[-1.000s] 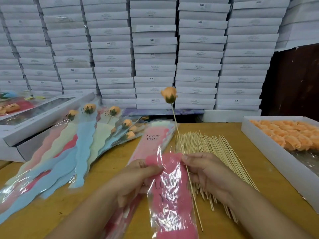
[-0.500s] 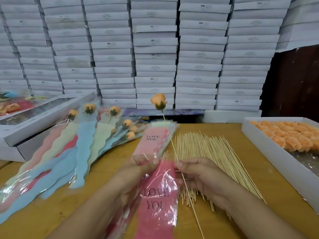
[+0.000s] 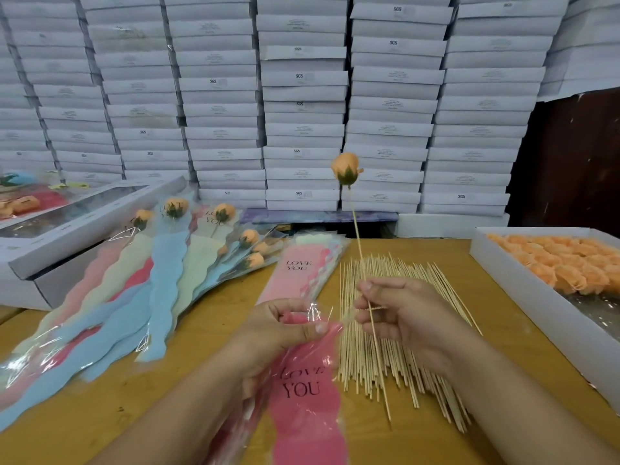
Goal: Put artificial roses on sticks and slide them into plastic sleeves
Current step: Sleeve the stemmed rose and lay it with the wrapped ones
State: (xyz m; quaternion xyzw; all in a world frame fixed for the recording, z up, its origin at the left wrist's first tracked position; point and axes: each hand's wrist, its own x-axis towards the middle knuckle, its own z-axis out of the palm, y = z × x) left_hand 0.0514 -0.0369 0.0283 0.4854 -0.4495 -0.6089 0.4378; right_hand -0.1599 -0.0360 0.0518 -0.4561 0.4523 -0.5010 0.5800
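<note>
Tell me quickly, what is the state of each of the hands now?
Left hand: closed, pinching the top of the pink sleeve.
Right hand: closed, holding the stick with the rose on top.

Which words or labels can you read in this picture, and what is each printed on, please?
"LOVE YOU": pink sleeve in the left hand.
"LOVE YOU": top sleeve of the stack on the table.
"SGS": several stacked white boxes.
Smaller print on the box labels: too blurred to read.
</note>
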